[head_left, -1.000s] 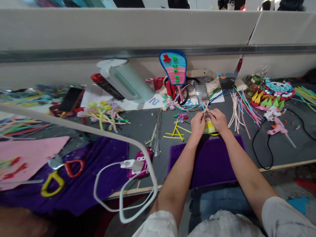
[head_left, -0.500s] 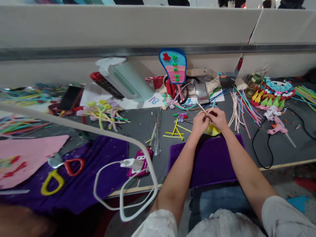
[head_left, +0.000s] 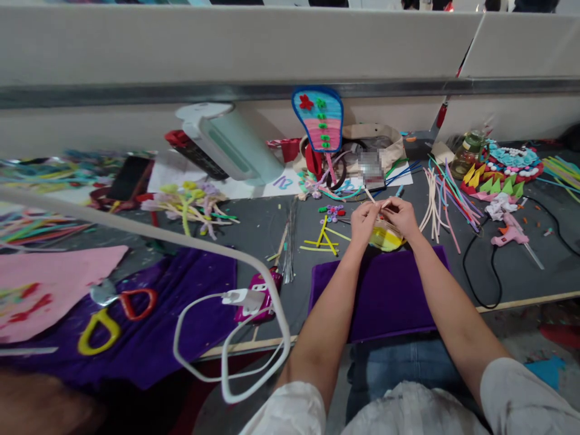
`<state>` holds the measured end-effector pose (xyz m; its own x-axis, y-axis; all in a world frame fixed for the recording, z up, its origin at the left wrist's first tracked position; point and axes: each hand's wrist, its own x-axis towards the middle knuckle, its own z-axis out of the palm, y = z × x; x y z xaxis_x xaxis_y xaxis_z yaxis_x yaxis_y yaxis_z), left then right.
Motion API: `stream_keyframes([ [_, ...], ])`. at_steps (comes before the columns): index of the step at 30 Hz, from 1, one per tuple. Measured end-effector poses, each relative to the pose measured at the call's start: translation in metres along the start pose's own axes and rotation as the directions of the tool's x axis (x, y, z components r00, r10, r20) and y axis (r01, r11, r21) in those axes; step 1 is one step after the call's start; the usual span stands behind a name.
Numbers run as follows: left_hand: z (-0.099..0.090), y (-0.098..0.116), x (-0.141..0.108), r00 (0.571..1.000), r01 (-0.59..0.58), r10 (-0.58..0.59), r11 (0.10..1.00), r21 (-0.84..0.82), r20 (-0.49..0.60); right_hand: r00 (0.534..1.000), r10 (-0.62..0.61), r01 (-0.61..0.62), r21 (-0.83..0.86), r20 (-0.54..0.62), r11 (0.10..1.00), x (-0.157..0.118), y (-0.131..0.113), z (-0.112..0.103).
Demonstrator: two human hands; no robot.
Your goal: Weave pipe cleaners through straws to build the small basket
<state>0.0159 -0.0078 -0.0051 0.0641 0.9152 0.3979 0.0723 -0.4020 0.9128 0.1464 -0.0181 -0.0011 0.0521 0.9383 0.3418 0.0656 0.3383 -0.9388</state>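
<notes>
At a grey table, hands work before pale panels.

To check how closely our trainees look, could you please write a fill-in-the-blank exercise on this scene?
The person's bare left hand and right hand pinch thin, pale stems near a mostly ____ craft piece.
The blue-edged, fan-shaped fuzzy piece has a ____ flower at upper left.
The plastic glue gun with an orange trigger has a ____ body.

Missing words: yellow; red; pink.
</notes>
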Motion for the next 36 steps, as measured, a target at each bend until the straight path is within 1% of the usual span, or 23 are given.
stream_keyframes([
  [4,0.001,-0.003,0.001,1.0,-0.012,0.011,1.0,-0.029,-0.028,1.0,0.023,-0.023,0.029,-0.002,0.999,0.0,0.002,0.001],
  [7,0.0,-0.004,0.001,1.0,-0.012,0.012,1.0,-0.011,-0.009,1.0,0.009,-0.009,-0.008,-0.02,1.0,0.001,0.004,0.0],
  [10,-0.001,-0.005,0.0,1.0,0.025,-0.025,1.0,0.007,0.006,1.0,-0.008,0.006,-0.061,-0.031,0.998,0.001,0.005,-0.002],
  [13,-0.001,-0.004,0.0,0.998,0.062,-0.062,0.998,-0.02,-0.017,0.999,-0.027,0.031,-0.119,0.035,0.992,0.0,0.001,-0.002],
  [16,0.0,-0.005,0.0,0.997,0.074,-0.075,0.997,-0.034,-0.024,0.994,-0.042,0.06,-0.181,0.101,0.982,-0.002,-0.003,-0.001],
  [18,0.0,-0.007,0.001,0.997,0.072,-0.072,0.997,-0.02,0.013,0.994,-0.048,0.067,-0.218,0.094,0.974,-0.003,-0.002,-0.002],
  [22,-0.006,-0.014,0.004,0.987,0.054,-0.055,0.998,0.012,0.15,0.999,-0.035,0.043,-0.252,0.038,0.967,-0.001,0.005,-0.006],
  [24,-0.011,-0.017,0.006,0.984,0.024,-0.033,0.998,0.05,0.177,1.0,-0.018,0.022,-0.269,0.016,0.963,0.001,0.009,-0.011],
  [25,-0.013,-0.019,0.007,0.987,0.014,-0.026,0.997,0.073,0.161,1.0,-0.008,0.011,-0.278,0.015,0.96,0.002,0.011,-0.013],
  [27,-0.016,-0.02,0.008,0.996,0.038,-0.044,0.996,0.079,0.075,1.0,0.013,-0.006,-0.293,0.025,0.956,0.003,0.013,-0.018],
  [29,-0.016,-0.018,0.007,0.995,0.099,-0.099,0.995,0.006,-0.01,0.999,0.036,-0.025,-0.313,0.031,0.949,0.004,0.014,-0.022],
  [30,-0.016,-0.017,0.007,0.99,0.132,-0.134,0.99,-0.055,-0.032,0.998,0.049,-0.036,-0.322,0.032,0.946,0.004,0.014,-0.024],
  [33,-0.012,-0.011,0.005,0.974,0.209,-0.223,0.948,-0.239,-0.036,0.994,0.098,-0.074,-0.332,0.057,0.94,0.003,0.012,-0.026],
  [36,-0.008,-0.006,0.004,0.964,0.246,-0.265,0.915,-0.319,-0.017,0.982,0.137,-0.085,-0.338,0.13,0.937,0.002,0.01,-0.025],
])
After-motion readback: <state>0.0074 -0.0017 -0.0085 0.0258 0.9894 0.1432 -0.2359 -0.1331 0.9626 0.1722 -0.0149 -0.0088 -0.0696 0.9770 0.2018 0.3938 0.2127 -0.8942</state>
